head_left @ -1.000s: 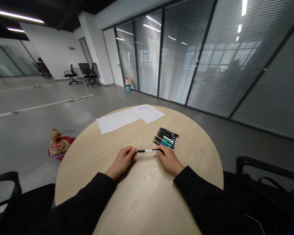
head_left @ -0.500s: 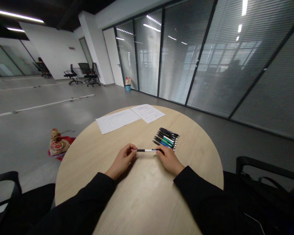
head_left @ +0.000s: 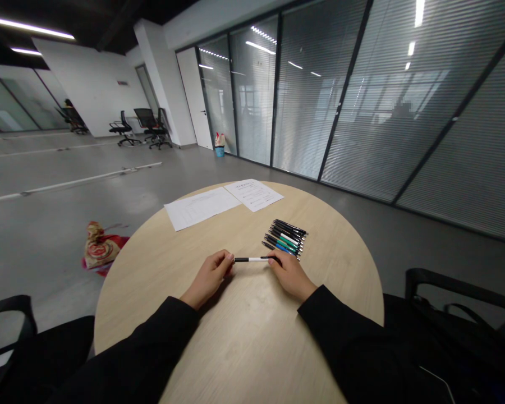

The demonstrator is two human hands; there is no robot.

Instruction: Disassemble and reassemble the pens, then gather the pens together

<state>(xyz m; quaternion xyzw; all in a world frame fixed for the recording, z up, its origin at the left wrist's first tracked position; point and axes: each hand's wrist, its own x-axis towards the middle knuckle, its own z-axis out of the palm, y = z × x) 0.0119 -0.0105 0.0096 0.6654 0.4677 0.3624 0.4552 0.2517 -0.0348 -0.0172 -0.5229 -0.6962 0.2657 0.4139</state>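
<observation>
A black and white pen (head_left: 255, 259) is held level above the near middle of the round wooden table (head_left: 252, 325). My left hand (head_left: 212, 273) pinches its left end between thumb and fingers. Around the right end, the fingers of my right hand (head_left: 288, 270) are closed, hiding that tip. Just beyond my right hand lies a row of several pens (head_left: 287, 235), mostly black, with green, blue and white ones among them.
Two printed paper sheets (head_left: 202, 207) lie at the table's far side. A red and tan bag (head_left: 101, 247) is on the floor at the left. Black armchairs stand at both sides, the right one (head_left: 458, 286) close to the table edge.
My left thumb and fingers have closed more tightly together at the pen's left end. The right hand and the row of pens look the same.
</observation>
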